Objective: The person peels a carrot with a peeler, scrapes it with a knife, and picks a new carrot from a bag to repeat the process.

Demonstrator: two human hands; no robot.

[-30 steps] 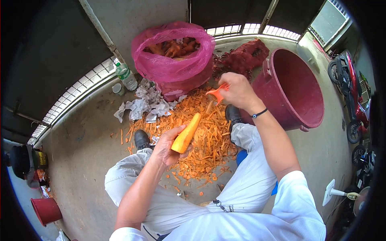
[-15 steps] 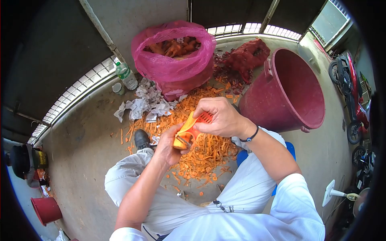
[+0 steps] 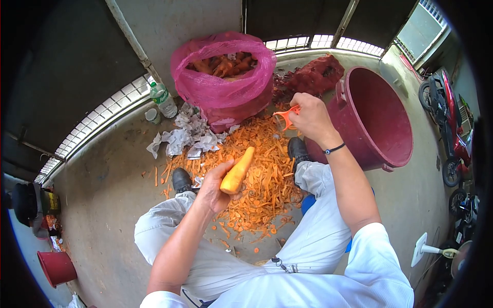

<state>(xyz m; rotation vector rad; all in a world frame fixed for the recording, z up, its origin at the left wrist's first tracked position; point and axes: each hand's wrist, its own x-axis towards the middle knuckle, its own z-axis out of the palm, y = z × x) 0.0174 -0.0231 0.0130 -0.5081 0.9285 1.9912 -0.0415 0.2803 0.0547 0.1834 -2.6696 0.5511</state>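
A peeled orange carrot [image 3: 238, 172] rests in my left hand [image 3: 215, 189], its narrow end pointing up and to the right. My right hand [image 3: 312, 117] grips an orange peeler [image 3: 286, 118], held apart from the carrot, beside the big bucket. Under both hands a wide heap of carrot peelings [image 3: 262, 197] covers the floor between my shoes. Behind the heap stands a pink mesh bag [image 3: 223, 97], open at the top, with carrots inside.
A large maroon bucket [image 3: 377, 120] leans at the right, near a red mesh sack [image 3: 316, 76]. Crumpled paper [image 3: 187, 134], a plastic bottle [image 3: 163, 100] and a cup [image 3: 152, 116] are at the left. A red pail [image 3: 57, 268] is far left; motorcycles stand far right.
My right hand has moved up and right with the peeler, away from the carrot. My left hand still holds the carrot in nearly the same place.
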